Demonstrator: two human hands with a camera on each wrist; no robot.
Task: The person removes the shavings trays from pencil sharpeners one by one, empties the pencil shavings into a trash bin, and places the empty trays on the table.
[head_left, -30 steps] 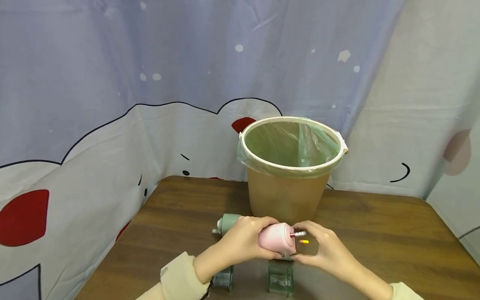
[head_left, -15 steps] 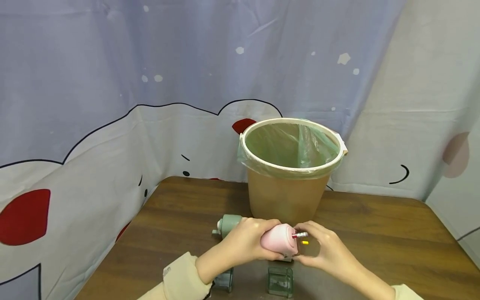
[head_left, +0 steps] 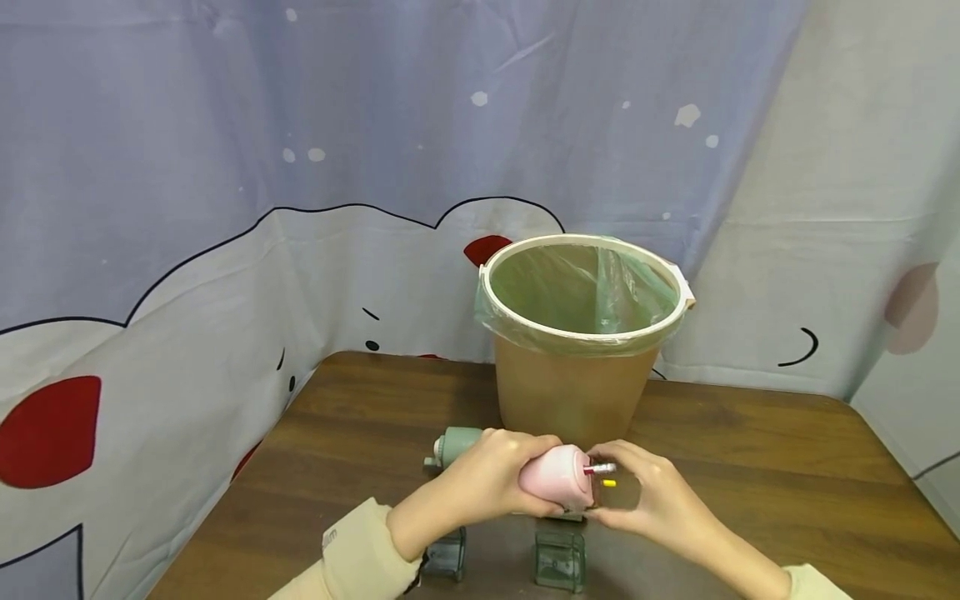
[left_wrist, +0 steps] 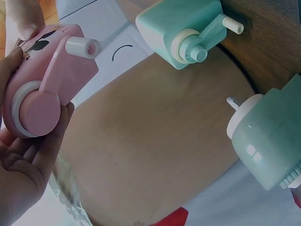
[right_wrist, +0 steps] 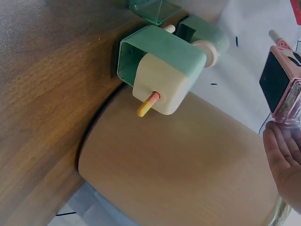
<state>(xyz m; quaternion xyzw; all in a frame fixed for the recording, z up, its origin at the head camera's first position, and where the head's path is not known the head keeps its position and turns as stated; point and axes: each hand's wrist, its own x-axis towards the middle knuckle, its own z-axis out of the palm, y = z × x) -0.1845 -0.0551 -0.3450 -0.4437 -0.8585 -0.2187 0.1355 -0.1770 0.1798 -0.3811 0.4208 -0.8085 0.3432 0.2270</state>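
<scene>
My left hand [head_left: 483, 477] grips a pink crank pencil sharpener [head_left: 551, 477] above the table, in front of the bucket. A pencil [head_left: 600, 469] with a silvery end sticks out of its right-facing side. My right hand [head_left: 656, 493] curves around that side, thumb below and fingers above, pinching the clear drawer [right_wrist: 288, 106], which shows in the right wrist view. The sharpener's crank [left_wrist: 51, 77] faces the left wrist camera. Behind the hands stand two green crank sharpeners, one with a cream front [right_wrist: 160, 84] and a yellow-tipped pencil [right_wrist: 148, 104], the other [left_wrist: 268, 136] mostly hidden in the head view.
A tan bucket [head_left: 570, 392] lined with a thin green bag stands at the back of the wooden table [head_left: 750, 467]. Two see-through green drawers, one left [head_left: 446, 554] and one right [head_left: 559, 560], lie near the front edge. A printed curtain [head_left: 375, 125] hangs behind.
</scene>
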